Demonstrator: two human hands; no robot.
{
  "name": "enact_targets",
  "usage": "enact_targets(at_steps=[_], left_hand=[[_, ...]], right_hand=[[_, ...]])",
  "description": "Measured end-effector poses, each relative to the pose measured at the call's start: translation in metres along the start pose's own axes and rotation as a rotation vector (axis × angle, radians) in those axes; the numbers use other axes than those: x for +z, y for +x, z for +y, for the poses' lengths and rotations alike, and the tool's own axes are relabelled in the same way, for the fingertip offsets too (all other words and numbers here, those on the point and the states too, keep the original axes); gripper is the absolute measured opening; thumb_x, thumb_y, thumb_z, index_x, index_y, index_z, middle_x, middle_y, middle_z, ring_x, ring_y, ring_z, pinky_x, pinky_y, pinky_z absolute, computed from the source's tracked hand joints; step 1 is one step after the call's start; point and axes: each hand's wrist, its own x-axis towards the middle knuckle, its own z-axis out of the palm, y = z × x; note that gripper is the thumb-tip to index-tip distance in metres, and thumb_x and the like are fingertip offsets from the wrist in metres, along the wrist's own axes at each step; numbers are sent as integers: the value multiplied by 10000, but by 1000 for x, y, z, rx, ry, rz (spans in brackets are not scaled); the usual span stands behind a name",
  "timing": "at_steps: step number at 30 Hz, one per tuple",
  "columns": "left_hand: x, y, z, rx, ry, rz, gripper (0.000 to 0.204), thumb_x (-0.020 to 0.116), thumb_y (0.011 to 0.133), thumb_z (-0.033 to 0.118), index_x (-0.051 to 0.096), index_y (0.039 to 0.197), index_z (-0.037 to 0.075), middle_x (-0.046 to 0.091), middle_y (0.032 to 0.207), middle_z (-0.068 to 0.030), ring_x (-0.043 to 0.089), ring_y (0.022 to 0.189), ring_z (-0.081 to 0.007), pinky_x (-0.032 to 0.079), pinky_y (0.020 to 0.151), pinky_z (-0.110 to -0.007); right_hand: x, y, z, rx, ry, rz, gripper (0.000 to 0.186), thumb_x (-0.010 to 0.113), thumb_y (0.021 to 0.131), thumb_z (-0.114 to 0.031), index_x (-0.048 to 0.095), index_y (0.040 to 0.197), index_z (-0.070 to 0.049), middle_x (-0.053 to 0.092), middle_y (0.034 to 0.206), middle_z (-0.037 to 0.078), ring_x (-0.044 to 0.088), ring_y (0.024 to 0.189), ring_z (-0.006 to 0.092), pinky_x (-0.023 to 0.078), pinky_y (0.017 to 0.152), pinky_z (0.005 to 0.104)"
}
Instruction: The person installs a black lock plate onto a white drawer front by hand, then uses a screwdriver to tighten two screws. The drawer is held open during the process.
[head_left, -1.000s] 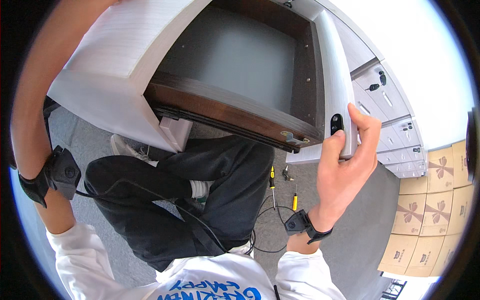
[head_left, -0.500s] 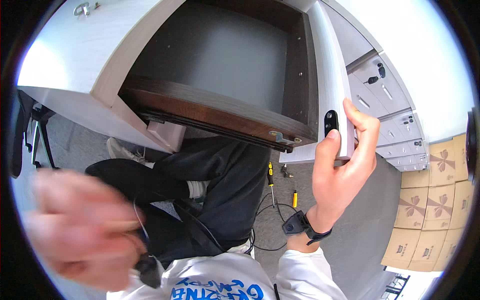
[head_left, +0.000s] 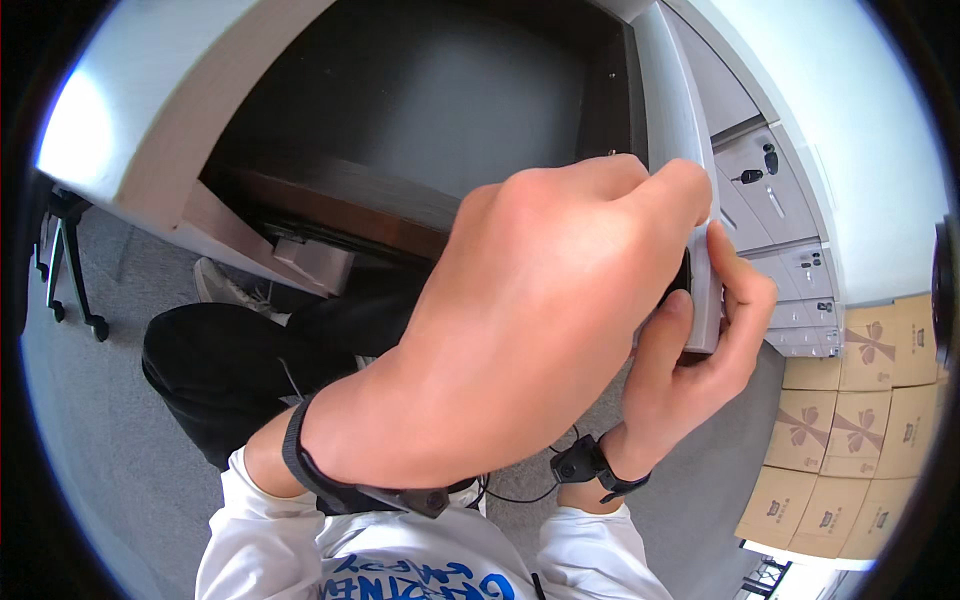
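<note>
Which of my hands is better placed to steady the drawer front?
Probably your right: the right hand grips the near end of the drawer front between thumb and fingers. The left hand reaches across the drawer, its fingertips hidden.

The place appears to be an office, or a room storing office furniture; along the right side runs a row of pale, wood-grained drawer cabinets (head_left: 790,205) with slim metal handles, black keys (head_left: 750,176) hanging from their locks; a matching pale unit (head_left: 175,95) stands in front with a dark-lined drawer (head_left: 450,110) pulled open; at far left is a black wheeled base (head_left: 68,207), like an office chair's; the floor (head_left: 100,400) is plain grey; brown cardboard boxes (head_left: 860,430) are stacked by a white wall (head_left: 880,180).
</note>
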Motion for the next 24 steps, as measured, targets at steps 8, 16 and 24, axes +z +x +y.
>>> enact_targets(at_steps=[8, 16, 24], left_hand=[[3, -16, 6, 20, 20, 84, 224, 755, 744, -134, 722, 923, -3, 689, 793, -108, 660, 651, -208, 507, 581, -271], [6, -19, 6, 21, 10, 76, 221, 766, 750, -126, 735, 929, 0, 694, 787, -113, 671, 641, -212, 509, 573, -272], [2, -15, -1, 70, -4, -21, 215, 792, 751, -95, 753, 939, 2, 711, 773, -111, 706, 651, -209, 527, 572, -264]], right_hand=[[0, 1, 14, -71, 107, -19, 459, 706, 810, -77, 606, 1232, 73, 626, 897, 122, 559, 709, 151, 458, 638, 249], [-3, 3, 22, -131, 97, -59, 541, 753, 736, -72, 609, 1237, 72, 630, 892, 117, 510, 672, 143, 425, 602, 247], [-5, 4, 29, -161, 178, -66, 654, 759, 601, -27, 619, 1234, 63, 658, 920, 121, 514, 660, 158, 413, 580, 274]])
